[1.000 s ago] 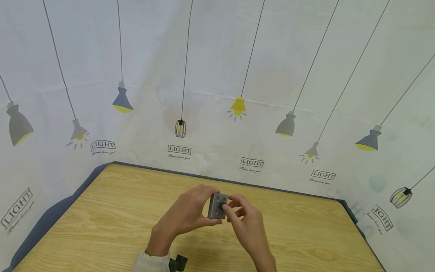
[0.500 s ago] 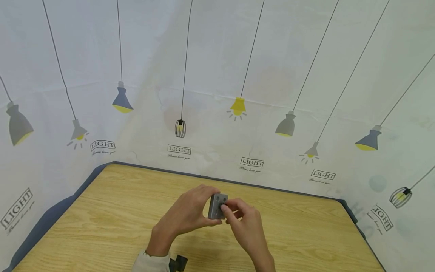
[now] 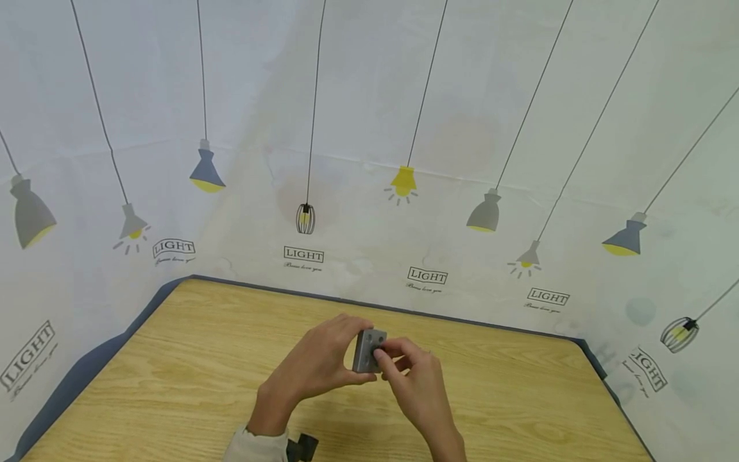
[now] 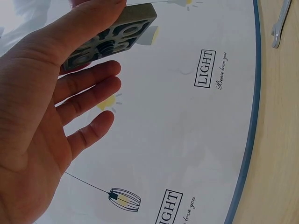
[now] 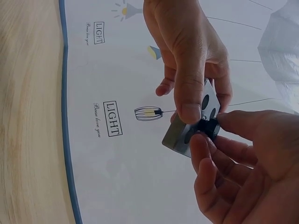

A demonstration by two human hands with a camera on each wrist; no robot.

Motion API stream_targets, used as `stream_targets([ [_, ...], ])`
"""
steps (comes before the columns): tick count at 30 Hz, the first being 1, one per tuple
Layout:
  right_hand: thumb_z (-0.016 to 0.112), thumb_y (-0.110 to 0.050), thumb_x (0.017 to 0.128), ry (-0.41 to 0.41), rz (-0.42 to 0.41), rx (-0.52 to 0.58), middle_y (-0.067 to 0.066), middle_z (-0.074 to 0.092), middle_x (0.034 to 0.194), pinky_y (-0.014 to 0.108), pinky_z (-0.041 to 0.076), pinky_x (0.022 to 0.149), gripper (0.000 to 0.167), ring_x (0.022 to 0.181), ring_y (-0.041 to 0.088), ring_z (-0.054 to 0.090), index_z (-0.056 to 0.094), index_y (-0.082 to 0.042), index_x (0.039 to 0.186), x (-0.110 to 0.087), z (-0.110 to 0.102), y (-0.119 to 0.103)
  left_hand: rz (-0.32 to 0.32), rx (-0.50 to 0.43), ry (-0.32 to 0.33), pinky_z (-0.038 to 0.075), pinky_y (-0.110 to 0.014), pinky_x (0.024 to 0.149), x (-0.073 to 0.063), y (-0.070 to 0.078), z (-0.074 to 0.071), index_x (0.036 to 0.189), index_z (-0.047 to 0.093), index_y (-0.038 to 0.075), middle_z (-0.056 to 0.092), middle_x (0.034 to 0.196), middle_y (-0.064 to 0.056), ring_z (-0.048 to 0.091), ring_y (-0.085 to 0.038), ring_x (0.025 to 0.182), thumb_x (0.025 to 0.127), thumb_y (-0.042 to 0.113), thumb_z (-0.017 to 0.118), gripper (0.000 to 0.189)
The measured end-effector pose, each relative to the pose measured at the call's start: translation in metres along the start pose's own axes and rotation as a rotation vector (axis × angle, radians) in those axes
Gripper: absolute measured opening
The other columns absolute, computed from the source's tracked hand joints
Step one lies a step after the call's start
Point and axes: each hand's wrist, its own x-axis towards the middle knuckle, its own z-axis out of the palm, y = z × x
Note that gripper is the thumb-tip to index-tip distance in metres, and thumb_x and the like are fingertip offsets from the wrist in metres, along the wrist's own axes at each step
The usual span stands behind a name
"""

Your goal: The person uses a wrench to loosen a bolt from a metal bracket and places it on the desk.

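A grey metal block with round holes in its face is held up over the table, gripped at its edges between the thumb and fingers of my left hand. At the block's face, my right hand pinches a small dark round piece with thumb and fingertips; it stands out from the middle of the face in the right wrist view. In the left wrist view the block is seen along its side, and the other left fingers spread loosely below it.
The wooden table has a dark blue edge, and a white sheet printed with lamps rises behind it. A wrench lies on the wood in the left wrist view. A black fitting sits by the left sleeve.
My right hand has shifted slightly left and its fingertips have closed in around the dark round piece, covering more of it. The left hand and the block stay almost still.
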Motion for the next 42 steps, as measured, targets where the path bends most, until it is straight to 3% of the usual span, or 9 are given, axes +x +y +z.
stream_targets([
  [20,0.072,-0.016,0.091,0.023,-0.060,-0.011,0.003,0.073,0.090,0.022,0.055,0.062,0.009,0.069,0.008,0.065,0.073,-0.010,0.099,0.0000,0.0000,-0.0011,0.023,0.002,0.024,0.054,-0.030,0.086,0.0000,-0.0013,0.0006,0.121,0.060,0.017,0.064,0.113,0.006,0.060,-0.008,0.104,0.069,0.042,0.089,0.065],
  [42,0.074,-0.006,0.087,0.035,-0.081,-0.024,0.004,0.074,0.091,0.022,0.056,0.060,0.012,0.067,0.008,0.067,0.072,-0.011,0.098,-0.0014,0.0003,0.0003,0.011,-0.003,0.011,0.054,-0.028,0.086,-0.0004,0.0002,-0.0002,0.121,0.060,0.019,0.063,0.113,0.009,0.059,-0.006,0.103,0.071,0.042,0.088,0.062],
])
